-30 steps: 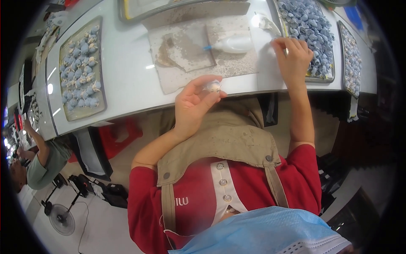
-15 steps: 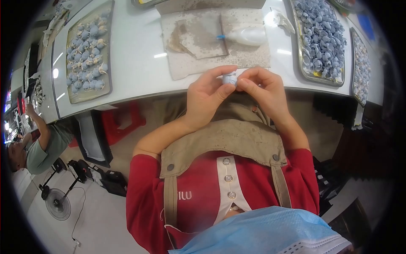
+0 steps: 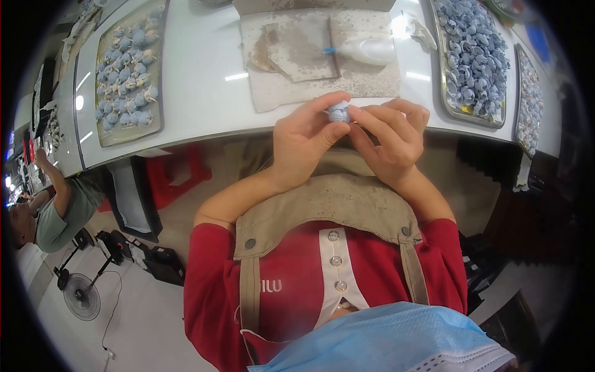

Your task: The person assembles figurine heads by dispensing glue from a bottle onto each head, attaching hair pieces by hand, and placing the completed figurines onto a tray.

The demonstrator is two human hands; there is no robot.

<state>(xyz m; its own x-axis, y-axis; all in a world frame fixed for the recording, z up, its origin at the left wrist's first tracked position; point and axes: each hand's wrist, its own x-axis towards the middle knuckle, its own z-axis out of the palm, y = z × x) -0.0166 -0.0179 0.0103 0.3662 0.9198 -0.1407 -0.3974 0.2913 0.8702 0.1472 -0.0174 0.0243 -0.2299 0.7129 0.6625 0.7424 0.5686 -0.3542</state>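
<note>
Between the thumb and fingers of my left hand (image 3: 299,139) is a small pale blue-grey rounded piece (image 3: 338,112) with a banded surface, held just over the table's front edge. My right hand (image 3: 394,141) is beside it on the right. Its index fingertip reaches the side of the piece, while the thumb stands apart lower down. Beyond my hands lies a stained cardboard sheet (image 3: 260,93), bearing a white squeeze bottle (image 3: 370,52) with a blue tip.
A tray (image 3: 158,93) of blue-grey pieces with pale tips stands at left. On the right, another tray (image 3: 447,105) is heaped with blue-grey shell-like pieces, beside a narrower tray (image 3: 530,102). Crumpled white tissue (image 3: 423,31) lies nearby. Another person (image 3: 68,204) works at far left.
My right hand has loosened its pinch: the thumb has dropped away and the fingers have spread. My left hand still holds the piece, which appears slightly turned.
</note>
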